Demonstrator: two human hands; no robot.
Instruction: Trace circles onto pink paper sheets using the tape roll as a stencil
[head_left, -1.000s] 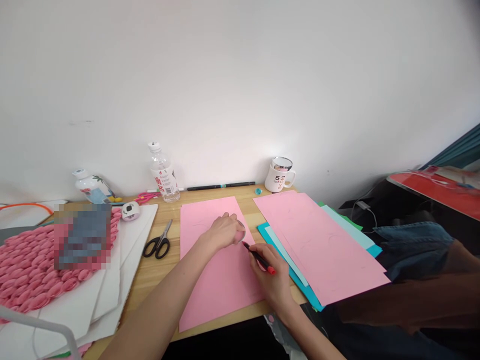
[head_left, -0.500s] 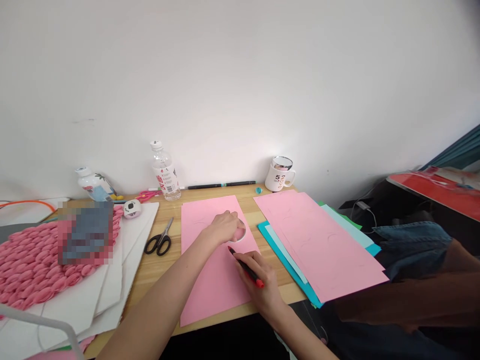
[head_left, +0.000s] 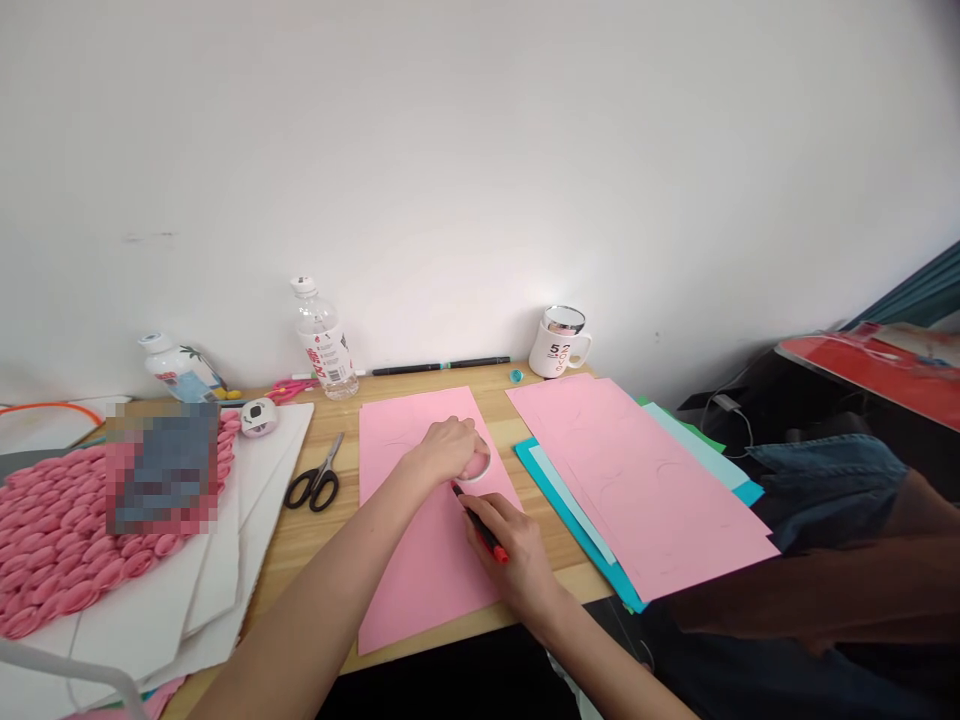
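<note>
My left hand [head_left: 448, 447] is half closed, fingers bent down over a ring [head_left: 484, 468]; can't tell if they pinch it or only press. Ring lies flat on the pink sheet [head_left: 427, 590], its right and near rim peeking out past the fingers. My right hand [head_left: 517, 550] is closed around a pen [head_left: 480, 525], black with a red end. Tip points down at the sheet, just beside the ring's near-left rim; can't tell if it touches paper.

Sheet lies under both hands, on the desk [head_left: 495, 400]. Just left of my left forearm: scissors [head_left: 315, 485], blades slightly apart, pointing away from me. Right of my right hand: more pink sheets [head_left: 637, 490] with faint curved lines, blue sheets [head_left: 536, 480] under them.

Beyond both hands, by the wall [head_left: 465, 180]: bottle [head_left: 326, 350] to the left, black rod [head_left: 442, 367] in the middle, mug [head_left: 553, 350] to the right. Far left of my left hand: pink mat [head_left: 60, 540] on white boards [head_left: 210, 600].
</note>
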